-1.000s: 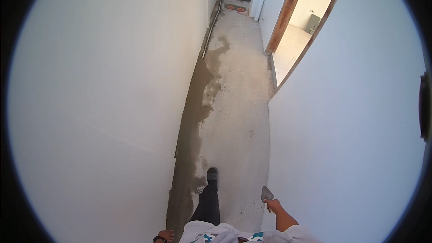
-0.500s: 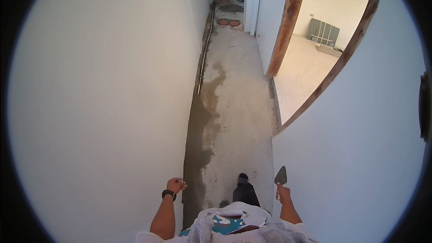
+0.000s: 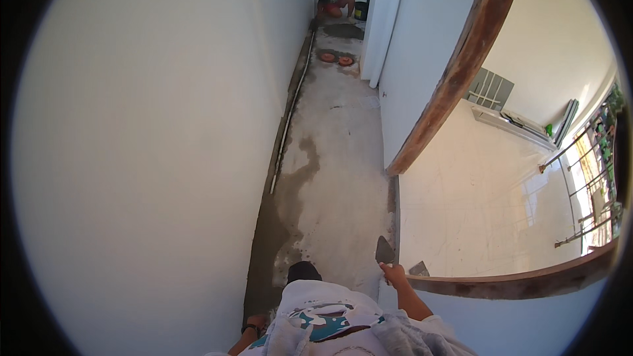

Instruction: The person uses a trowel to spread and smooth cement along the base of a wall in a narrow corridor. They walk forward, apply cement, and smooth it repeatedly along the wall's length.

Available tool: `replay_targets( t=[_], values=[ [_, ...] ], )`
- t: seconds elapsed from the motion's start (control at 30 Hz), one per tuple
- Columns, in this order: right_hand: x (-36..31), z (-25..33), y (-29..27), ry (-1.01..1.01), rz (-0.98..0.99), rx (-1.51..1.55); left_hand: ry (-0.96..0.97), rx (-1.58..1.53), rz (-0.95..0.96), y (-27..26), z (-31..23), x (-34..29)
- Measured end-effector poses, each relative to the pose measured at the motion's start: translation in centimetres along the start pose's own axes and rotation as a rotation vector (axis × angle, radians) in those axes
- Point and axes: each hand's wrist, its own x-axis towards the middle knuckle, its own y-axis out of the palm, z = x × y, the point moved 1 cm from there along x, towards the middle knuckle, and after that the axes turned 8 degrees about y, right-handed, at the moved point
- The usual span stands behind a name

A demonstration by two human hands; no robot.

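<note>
My right hand (image 3: 393, 275) is closed round the handle of a pointing trowel (image 3: 385, 250), its grey blade tipped forward over the floor near the doorway's edge. My left hand (image 3: 257, 322) hangs low beside my body at the left wall; its fingers are blurred and partly hidden. Below it, a strip of dark wet mortar (image 3: 264, 250) runs along the foot of that wall. Farther on, a thin white pipe (image 3: 290, 128) lies in the groove by the wall.
A person (image 3: 335, 0) crouches at the corridor's far end, near a dark bucket (image 3: 361, 10) and a dark mortar patch (image 3: 343, 30). Two round orange objects (image 3: 336, 59) lie nearer. On the right, a wooden door frame (image 3: 455, 69) borders a tiled room with a grey panel (image 3: 489, 89).
I have moved forward along the corridor, so the doorway and far person appear nearer. My left hand has dropped back towards my body. The trowel remains in my right hand.
</note>
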Motion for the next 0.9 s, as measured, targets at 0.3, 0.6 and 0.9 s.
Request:
replay_targets(
  t=[0.3,0.6,0.9],
  values=[
    [18.5,26.0,0.9,0.060,0.032,0.161,-0.017,-0.009,0.076,0.4,-24.0,9.5],
    [30.4,49.4,-3.5,-0.001,-0.089,0.334,0.558,-0.005,-0.386,-20.8,-70.5,20.7],
    [51.1,67.8,-6.1,0.147,-0.175,0.099,0.682,-0.395,-0.371,-26.5,-98.9,33.8]
  ],
)
